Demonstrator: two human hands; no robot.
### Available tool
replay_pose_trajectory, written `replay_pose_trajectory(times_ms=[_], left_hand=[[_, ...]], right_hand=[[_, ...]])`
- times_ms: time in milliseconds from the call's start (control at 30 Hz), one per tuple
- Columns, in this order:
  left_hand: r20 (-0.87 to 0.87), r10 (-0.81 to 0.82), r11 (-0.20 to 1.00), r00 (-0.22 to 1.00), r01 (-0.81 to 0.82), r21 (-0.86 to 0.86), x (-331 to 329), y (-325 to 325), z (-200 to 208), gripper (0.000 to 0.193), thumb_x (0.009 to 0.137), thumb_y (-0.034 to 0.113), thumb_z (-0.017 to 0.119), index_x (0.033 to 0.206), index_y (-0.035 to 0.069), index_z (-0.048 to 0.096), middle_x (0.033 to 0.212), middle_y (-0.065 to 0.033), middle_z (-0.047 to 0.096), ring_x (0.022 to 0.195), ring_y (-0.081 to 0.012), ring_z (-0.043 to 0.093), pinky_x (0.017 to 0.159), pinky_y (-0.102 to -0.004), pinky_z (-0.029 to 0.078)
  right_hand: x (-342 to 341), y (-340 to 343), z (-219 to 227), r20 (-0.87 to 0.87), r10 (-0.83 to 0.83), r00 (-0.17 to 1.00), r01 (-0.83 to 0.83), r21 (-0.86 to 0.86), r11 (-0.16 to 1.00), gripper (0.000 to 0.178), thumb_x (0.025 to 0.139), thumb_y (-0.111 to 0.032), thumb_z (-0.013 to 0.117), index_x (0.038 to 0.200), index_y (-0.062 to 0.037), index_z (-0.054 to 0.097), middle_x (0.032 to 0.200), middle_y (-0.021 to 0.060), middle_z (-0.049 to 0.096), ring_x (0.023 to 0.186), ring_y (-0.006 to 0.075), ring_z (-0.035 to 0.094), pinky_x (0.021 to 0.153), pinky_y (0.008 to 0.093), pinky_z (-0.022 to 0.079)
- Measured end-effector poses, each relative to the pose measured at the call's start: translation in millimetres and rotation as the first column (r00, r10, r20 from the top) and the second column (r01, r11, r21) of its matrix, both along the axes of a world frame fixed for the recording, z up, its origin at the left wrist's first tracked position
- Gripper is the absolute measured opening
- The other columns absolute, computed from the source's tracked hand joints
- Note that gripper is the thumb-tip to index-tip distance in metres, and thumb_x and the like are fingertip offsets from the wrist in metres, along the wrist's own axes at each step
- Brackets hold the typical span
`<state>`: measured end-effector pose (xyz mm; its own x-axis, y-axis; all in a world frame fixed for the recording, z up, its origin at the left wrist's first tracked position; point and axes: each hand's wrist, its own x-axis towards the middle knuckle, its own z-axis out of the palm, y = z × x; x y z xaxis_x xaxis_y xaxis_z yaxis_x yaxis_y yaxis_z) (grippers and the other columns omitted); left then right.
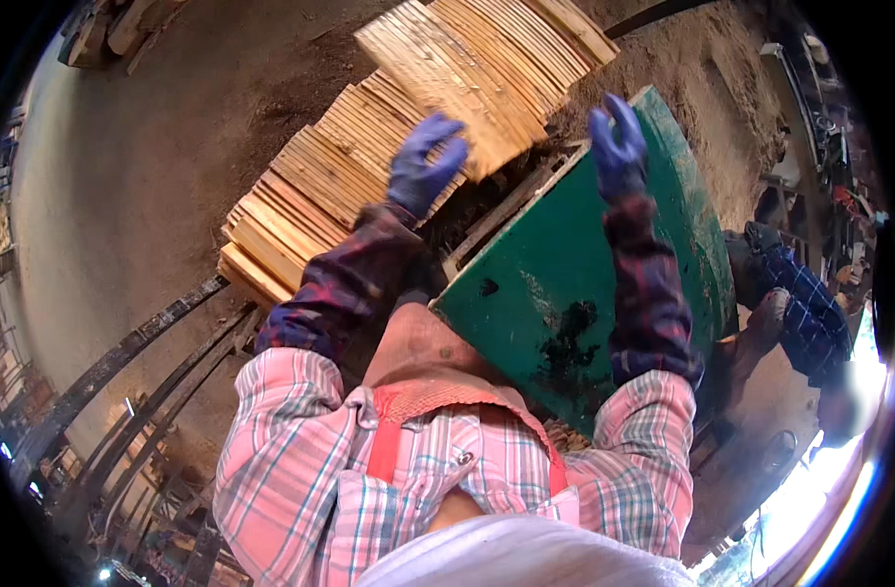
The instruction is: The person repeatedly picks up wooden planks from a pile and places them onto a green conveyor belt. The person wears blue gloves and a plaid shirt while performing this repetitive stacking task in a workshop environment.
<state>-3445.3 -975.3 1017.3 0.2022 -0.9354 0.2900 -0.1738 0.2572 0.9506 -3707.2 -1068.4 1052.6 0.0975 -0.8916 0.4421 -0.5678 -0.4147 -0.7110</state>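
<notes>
Both of my hands wear matt purple rubbery gloves, the left hand (423, 166) pressed on pale, rough-sawn wooden slats (447, 88) stacked in bundles (bare, unvarnished grain). The right hand (619, 142) hovers at the far edge of the green tabletop (565, 274), painted metal by the look, dull, scuffed and stained dark. My sleeves are soft checked cloth. The floor (154, 166) looks dusty and rough.

Both arms out fwd; L hand (423, 164) curled, R hand (619, 145) fingers up
</notes>
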Motion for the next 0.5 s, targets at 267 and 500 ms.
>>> replay_pose_trajectory(times_ms=[267, 500], left_hand=[[0.32, -0.462, 0.857, 0.827, 0.51, -0.08, -116.1, 77.0, 57.5, 0.02, 0.082, 0.011, 0.055, 0.097, 0.001, 0.061, 0.079, -0.0136, 0.061, 0.076, -0.025, 0.062, 0.068, -0.0355, 0.05], [0.397, -0.579, 0.763, 0.712, 0.645, -0.042, -250.0, -32.8, -11.7, 0.024, 0.074, 0.027, 0.059, 0.09, 0.01, 0.065, 0.088, -0.0125, 0.064, 0.086, -0.0316, 0.061, 0.073, -0.0411, 0.049]], right_hand=[[-106.3, 296.4, -143.1, -0.033, -0.279, 0.96, 0.28, 0.214, 0.936, 0.045, 0.085, -0.02, 0.056, 0.123, 0.0033, 0.046, 0.131, 0.0212, 0.042, 0.121, 0.0328, 0.04, 0.101, 0.0413, 0.033], [-95.1, 161.9, -149.1, -0.297, -0.197, 0.934, 0.227, 0.068, 0.972, 0.051, 0.084, -0.026, 0.052, 0.128, -0.0021, 0.043, 0.133, 0.0244, 0.039, 0.124, 0.0412, 0.034, 0.104, 0.0482, 0.026]])
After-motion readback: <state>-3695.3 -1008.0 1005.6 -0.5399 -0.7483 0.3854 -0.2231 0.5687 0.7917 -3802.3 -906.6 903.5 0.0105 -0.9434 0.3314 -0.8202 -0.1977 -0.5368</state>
